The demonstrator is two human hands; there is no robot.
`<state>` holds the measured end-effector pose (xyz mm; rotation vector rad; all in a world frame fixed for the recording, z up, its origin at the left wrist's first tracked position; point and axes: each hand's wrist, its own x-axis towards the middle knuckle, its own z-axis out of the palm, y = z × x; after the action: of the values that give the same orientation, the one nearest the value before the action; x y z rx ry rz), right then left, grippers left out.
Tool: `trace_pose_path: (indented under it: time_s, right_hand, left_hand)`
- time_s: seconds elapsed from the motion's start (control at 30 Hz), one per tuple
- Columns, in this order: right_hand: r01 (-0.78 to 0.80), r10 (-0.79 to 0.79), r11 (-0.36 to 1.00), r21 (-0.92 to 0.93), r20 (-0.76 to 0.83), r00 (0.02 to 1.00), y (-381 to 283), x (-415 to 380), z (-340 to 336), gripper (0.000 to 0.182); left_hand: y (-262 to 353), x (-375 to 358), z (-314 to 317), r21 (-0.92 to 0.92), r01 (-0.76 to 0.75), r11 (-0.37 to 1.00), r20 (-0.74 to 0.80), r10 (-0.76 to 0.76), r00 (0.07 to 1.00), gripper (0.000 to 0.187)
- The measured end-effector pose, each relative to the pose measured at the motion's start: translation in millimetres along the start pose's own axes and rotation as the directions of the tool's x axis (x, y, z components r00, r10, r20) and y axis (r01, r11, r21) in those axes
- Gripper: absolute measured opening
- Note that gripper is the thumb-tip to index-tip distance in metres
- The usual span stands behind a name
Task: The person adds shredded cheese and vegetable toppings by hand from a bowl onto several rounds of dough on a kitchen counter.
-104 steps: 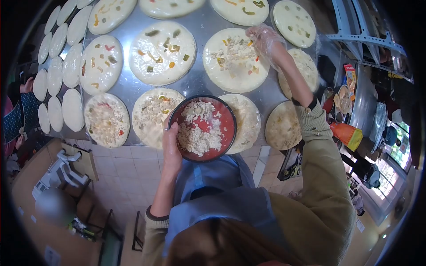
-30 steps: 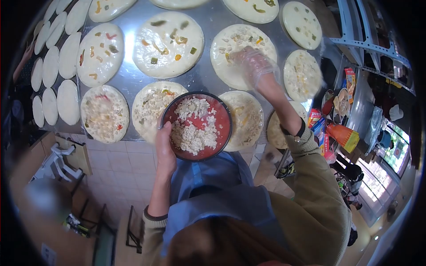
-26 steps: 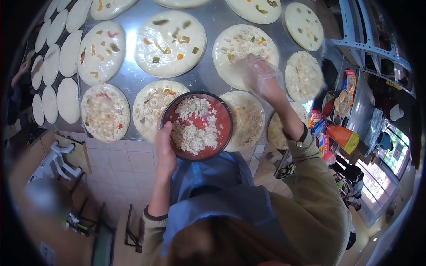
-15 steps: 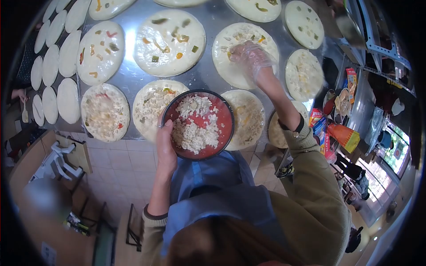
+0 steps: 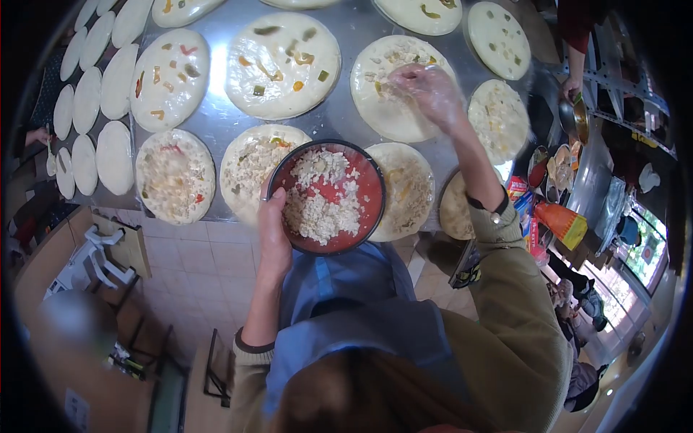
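Biggest first: one shiny metal tabletop (image 5: 336, 124). I'd work across it in rows so no round gets missed. Next, the dough rounds (image 5: 390, 121); I'd spread toward the rim instead of piling up the middle. My count: four along the near edge, at least nine plain ones by the left edge, and five clearly showing crumbles (one behind the right forearm is too hidden to call). Then one red bowl (image 5: 372, 193), held over the middle of the near edge. Left hand (image 5: 274, 225) grips its side, thumb at the rim; keeping it close makes for shorter trips. Right hand (image 5: 433, 97) is over a round in the second row back, fingers bunched, too blurry to tell if they're closed on anything. Smallest: crumbles (image 5: 325, 218), two loose heaps in the bowl. I'd break up clumps and drop them from low.
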<state>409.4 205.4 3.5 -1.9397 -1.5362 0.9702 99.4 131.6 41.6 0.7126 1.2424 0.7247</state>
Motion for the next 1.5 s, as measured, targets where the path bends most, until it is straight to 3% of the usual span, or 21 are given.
trace_pose_path:
  time_s: [0.07, 0.1, 0.17, 0.4, 0.53, 0.6, 0.67, 0.73, 0.77, 0.87, 0.9, 1.0, 1.03, 1.17, 1.27, 1.37, 1.47, 1.5]
  right_hand:
    - [-0.095, 0.093, 0.989, -0.114, -0.028, 0.995, -29, -17, -20, 0.025]
    - [-0.168, 0.166, 0.983, 0.079, 0.028, 0.986, -42, -26, -26, 0.026]
    - [-0.317, 0.269, 0.845, 0.431, 0.169, 0.948, -64, -48, -37, 0.027]
    - [-0.376, 0.262, 0.648, 0.663, 0.27, 0.927, -99, -109, -51, 0.026]
    - [-0.31, 0.265, 0.69, 0.654, 0.171, 0.949, -124, -144, -50, 0.029]
    - [-0.118, 0.143, 0.871, 0.476, -0.016, 0.99, -123, -169, -39, 0.033]
    - [-0.154, 0.201, 0.88, 0.449, -0.058, 0.978, -130, -195, -34, 0.036]
    - [-0.377, 0.433, 0.7, 0.607, 0.061, 0.9, -141, -225, -34, 0.036]
    - [-0.406, 0.495, 0.588, 0.7, 0.086, 0.865, -144, -239, -31, 0.038]
    - [-0.278, 0.511, 0.535, 0.798, -0.044, 0.859, -130, -292, 1, 0.04]
    - [-0.266, 0.558, 0.463, 0.845, -0.046, 0.828, -130, -309, 10, 0.043]
    - [-0.229, 0.63, 0.452, 0.862, -0.127, 0.766, -147, -338, 30, 0.044]
    - [-0.259, 0.613, 0.547, 0.796, -0.17, 0.771, -150, -348, 33, 0.047]
    - [-0.202, 0.621, 0.587, 0.784, -0.276, 0.734, -163, -385, 45, 0.044]
    - [-0.172, 0.463, 0.817, 0.551, -0.448, 0.765, -169, -392, 54, 0.037]
    - [-0.083, 0.199, 0.957, 0.279, -0.42, 0.885, -156, -381, 71, 0.03]
    - [-0.27, 0.246, 0.962, -0.046, -0.287, 0.926, -171, -359, 88, 0.028]
    - [-0.198, 0.17, 0.978, -0.07, -0.288, 0.942, -168, -356, 102, 0.028]
  left_hand:
    - [3, 1, 3, -0.006, 0.002, 1.0, 0.005, -0.002, 1.0, 0.046]
    - [5, 2, 5, -0.009, 0.002, 1.0, 0.011, -0.002, 1.0, 0.046]
    - [3, 5, 6, -0.015, -0.01, 1.0, 0.033, 0.01, 0.999, 0.045]
    - [17, 3, 12, -0.049, -0.045, 0.998, 0.12, 0.051, 0.991, 0.043]
    - [28, -3, 8, -0.056, -0.053, 0.997, 0.189, 0.062, 0.98, 0.043]
    - [29, -8, 6, -0.058, -0.052, 0.997, 0.224, 0.064, 0.972, 0.042]
    - [30, -12, 5, -0.033, -0.058, 0.998, 0.278, 0.065, 0.958, 0.042]
    - [30, -18, 8, 0.019, -0.07, 0.997, 0.344, 0.06, 0.937, 0.041]
    - [27, -21, 9, 0.052, -0.074, 0.996, 0.377, 0.049, 0.925, 0.042]
    - [30, -38, 24, 0.15, -0.1, 0.984, 0.503, 0.011, 0.864, 0.045]
    - [34, -48, 32, 0.174, -0.12, 0.977, 0.54, 0.008, 0.842, 0.046]
    - [29, -66, 44, 0.232, -0.218, 0.948, 0.635, 0.022, 0.772, 0.046]
    - [22, -67, 44, 0.264, -0.244, 0.933, 0.647, 0.016, 0.763, 0.045]
    - [13, -80, 45, 0.305, -0.224, 0.926, 0.694, -0.056, 0.718, 0.042]
    - [6, -86, 39, 0.304, -0.223, 0.926, 0.722, -0.071, 0.688, 0.041]
    - [3, -89, 30, 0.335, -0.251, 0.908, 0.755, -0.099, 0.649, 0.042]
    - [4, -93, 23, 0.364, -0.242, 0.899, 0.755, -0.132, 0.642, 0.041]
    - [1, -94, 19, 0.386, -0.28, 0.879, 0.749, -0.122, 0.651, 0.041]
